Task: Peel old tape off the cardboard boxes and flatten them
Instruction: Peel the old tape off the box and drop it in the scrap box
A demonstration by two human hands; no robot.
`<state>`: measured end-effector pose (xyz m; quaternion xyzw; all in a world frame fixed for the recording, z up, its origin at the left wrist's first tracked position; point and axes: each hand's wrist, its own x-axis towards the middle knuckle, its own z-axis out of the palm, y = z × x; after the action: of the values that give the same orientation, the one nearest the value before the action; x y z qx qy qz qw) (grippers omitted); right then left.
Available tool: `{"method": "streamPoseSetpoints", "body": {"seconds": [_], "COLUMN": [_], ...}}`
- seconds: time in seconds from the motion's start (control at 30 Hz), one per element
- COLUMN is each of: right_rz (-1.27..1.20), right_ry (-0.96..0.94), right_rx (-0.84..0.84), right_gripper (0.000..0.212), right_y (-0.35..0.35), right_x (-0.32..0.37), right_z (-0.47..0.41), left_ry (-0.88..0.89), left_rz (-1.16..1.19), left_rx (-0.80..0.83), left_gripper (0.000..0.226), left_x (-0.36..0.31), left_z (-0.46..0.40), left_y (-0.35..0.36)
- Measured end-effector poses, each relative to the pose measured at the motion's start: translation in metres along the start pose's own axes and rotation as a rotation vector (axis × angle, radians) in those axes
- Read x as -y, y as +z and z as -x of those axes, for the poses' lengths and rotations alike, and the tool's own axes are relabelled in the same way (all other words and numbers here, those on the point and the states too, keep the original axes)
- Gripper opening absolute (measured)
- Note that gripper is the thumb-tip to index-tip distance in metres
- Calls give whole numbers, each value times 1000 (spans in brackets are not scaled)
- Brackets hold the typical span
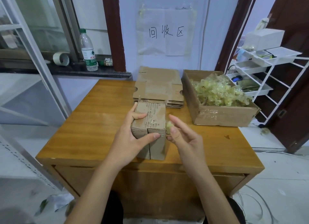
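The left hand [132,136] grips the small box [149,130] while the right hand [182,136] pinches a sticky tape wad [169,127] that risks clinging to its fingers instead of dropping

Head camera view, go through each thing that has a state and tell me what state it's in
small box: still assembled, gripped by left hand
tape wad: peeled off, pinched by right hand
cardboard stack: flattened
open box: filled with old tape
water bottle: upright, capped

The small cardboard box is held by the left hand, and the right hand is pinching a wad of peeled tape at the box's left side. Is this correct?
Not quite. In the head view the left hand holds the small cardboard box, but the right hand pinches the wad of peeled tape at the box's right side.
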<state>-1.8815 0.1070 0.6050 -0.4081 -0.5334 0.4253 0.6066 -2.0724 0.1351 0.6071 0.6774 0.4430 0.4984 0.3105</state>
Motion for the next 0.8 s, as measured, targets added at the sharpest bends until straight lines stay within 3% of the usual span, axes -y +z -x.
{"method": "streamPoseSetpoints", "body": {"seconds": [0.13,0.23,0.47,0.63,0.8], "right_rz": [145,104,-88,-50,87], "right_ry": [-153,-83,-15,-29,-74], "right_rx": [-88,-60,-92,-175,-163], "right_gripper": [27,17,34,38,26], "right_y": [7,7,5,4,2], "right_x": [2,6,2,-5,-13], "right_z": [3,-1,-6,-2,1], "left_ry": [-5,-2,3,-16,-18], "left_rz": [-8,-12,-7,-21,-40], "left_rx": [9,16,28,33,27], "left_gripper": [62,63,62,64,64], "left_x": [0,0,-2,-2,-1], "left_z": [-1,0,0,1,1], "left_y": [-1,0,1,0,0]}}
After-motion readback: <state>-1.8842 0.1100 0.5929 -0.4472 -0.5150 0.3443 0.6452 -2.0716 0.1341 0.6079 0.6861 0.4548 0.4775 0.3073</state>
